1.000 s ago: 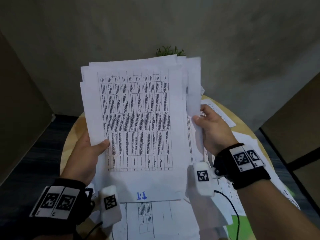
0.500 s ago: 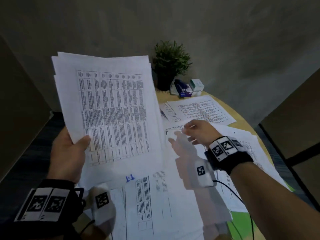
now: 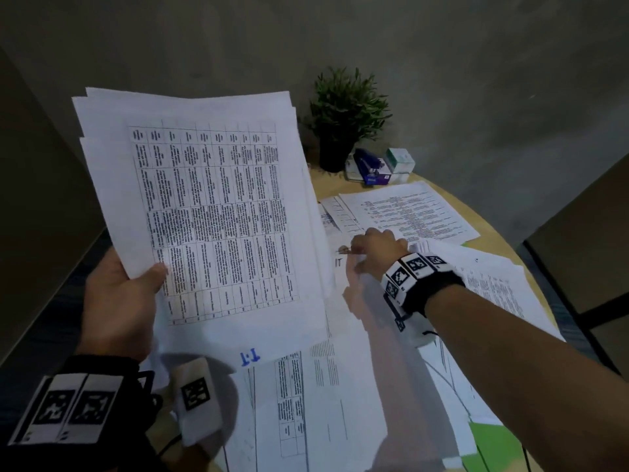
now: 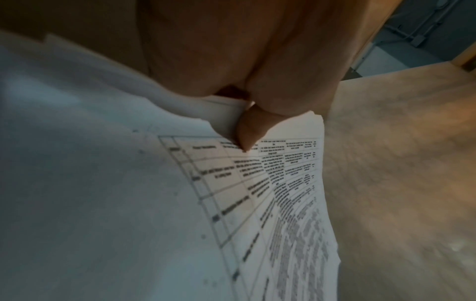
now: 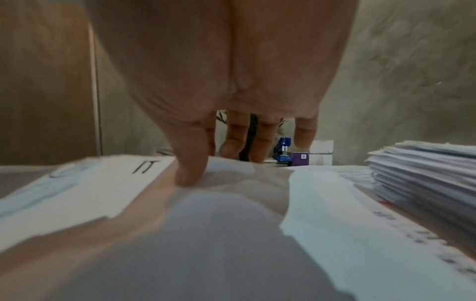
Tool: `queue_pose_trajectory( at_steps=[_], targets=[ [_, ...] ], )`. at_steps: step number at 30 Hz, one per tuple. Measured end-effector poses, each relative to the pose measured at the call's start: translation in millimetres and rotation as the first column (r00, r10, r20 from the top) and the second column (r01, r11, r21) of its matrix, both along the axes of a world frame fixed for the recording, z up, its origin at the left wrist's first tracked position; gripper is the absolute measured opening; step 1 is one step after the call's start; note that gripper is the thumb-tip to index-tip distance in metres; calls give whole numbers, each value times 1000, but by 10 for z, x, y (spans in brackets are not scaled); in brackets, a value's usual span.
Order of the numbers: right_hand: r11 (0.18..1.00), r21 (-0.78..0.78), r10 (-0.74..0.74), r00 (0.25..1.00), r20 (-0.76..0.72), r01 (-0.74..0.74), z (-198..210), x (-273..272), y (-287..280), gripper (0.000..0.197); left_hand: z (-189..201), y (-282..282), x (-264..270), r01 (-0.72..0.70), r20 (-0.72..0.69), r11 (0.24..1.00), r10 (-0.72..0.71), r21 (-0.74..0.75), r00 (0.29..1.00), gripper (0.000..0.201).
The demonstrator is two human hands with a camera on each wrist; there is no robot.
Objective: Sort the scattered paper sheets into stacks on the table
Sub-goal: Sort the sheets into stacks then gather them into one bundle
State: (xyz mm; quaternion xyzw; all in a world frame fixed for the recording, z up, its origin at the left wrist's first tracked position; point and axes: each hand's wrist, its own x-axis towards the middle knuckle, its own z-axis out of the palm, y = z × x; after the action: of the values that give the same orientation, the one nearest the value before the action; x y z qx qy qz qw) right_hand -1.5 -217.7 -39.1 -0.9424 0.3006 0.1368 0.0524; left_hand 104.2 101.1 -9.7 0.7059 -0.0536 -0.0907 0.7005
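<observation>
My left hand (image 3: 119, 301) holds a bundle of printed sheets (image 3: 211, 216) up over the table's left side. Its thumb presses on the top sheet's printed grid, and the left wrist view shows the thumb (image 4: 247, 132) pinching the bundle (image 4: 283, 193) at its edge. My right hand (image 3: 374, 250) reaches down to the loose sheets on the round wooden table (image 3: 328, 187). Its fingers are straight and spread, and the thumb (image 5: 190, 163) touches a white sheet beside one marked "IT" (image 5: 90, 183). Nothing is held in it.
A thick pile of sheets (image 3: 493, 287) lies right of my right hand. More sheets (image 3: 408, 212) lie farther back and others (image 3: 306, 403) near the front edge. A potted plant (image 3: 343, 117), a blue stapler (image 3: 369, 163) and small boxes (image 3: 400, 161) stand at the back.
My right hand let go of the bundle and dropped to the sheets on the table. My left hand swung the bundle to the left, uncovering the plant and the back of the table.
</observation>
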Motion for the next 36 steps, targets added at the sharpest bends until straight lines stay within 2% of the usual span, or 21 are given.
queue_pose_trajectory(
  at_steps=[2,3,5,8,12,16,20,24,27,29,30,31,33,35,36],
  targets=[
    [1000,-3,0,997,73,0,104,38,-36,9,27,-12,-8,28,5,998,-28,-54,1000,42],
    [999,35,-5,992,127,1,168,45,-64,6,12,-17,3,33,3,998,-33,-46,999,43],
    [994,106,-18,965,260,-10,333,48,-133,11,-43,-18,38,64,-20,996,-66,-61,998,44],
    [993,99,8,891,454,-59,711,51,-191,9,-80,-19,53,130,-39,988,-133,-79,990,44],
    [979,170,-12,794,608,-115,1405,-26,-136,11,-91,-43,13,239,-31,971,-239,-14,971,39],
    [933,233,47,736,676,-274,1982,-206,31,10,75,-124,-218,276,58,960,-278,35,959,40],
    [896,292,77,763,641,-335,2319,-393,74,19,244,-156,-446,330,96,944,-330,15,939,44],
    [870,323,87,763,641,-371,2419,-546,110,26,372,-192,-694,406,82,912,-410,60,908,40],
    [874,332,80,778,624,-355,2410,-674,154,23,426,-210,-869,367,98,927,-374,83,922,38],
    [887,317,56,761,646,-335,2419,-812,181,14,468,-197,-955,326,102,942,-332,74,938,34],
    [900,305,29,741,671,-312,2428,-886,190,6,494,-187,-990,313,107,947,-319,71,942,33],
    [921,283,-8,714,700,-267,2430,-971,196,8,522,-173,-1024,306,108,950,-311,61,944,33],
    [950,279,-138,613,778,-141,2362,-1131,166,30,609,-146,-1082,296,104,955,-296,22,949,37],
    [906,412,-331,449,830,-94,2226,-1304,183,51,676,-128,-1128,278,108,960,-276,-10,955,37],
    [864,491,-412,406,816,-109,2131,-1388,216,58,698,-128,-1149,267,108,963,-263,-28,959,37]
  ],
)
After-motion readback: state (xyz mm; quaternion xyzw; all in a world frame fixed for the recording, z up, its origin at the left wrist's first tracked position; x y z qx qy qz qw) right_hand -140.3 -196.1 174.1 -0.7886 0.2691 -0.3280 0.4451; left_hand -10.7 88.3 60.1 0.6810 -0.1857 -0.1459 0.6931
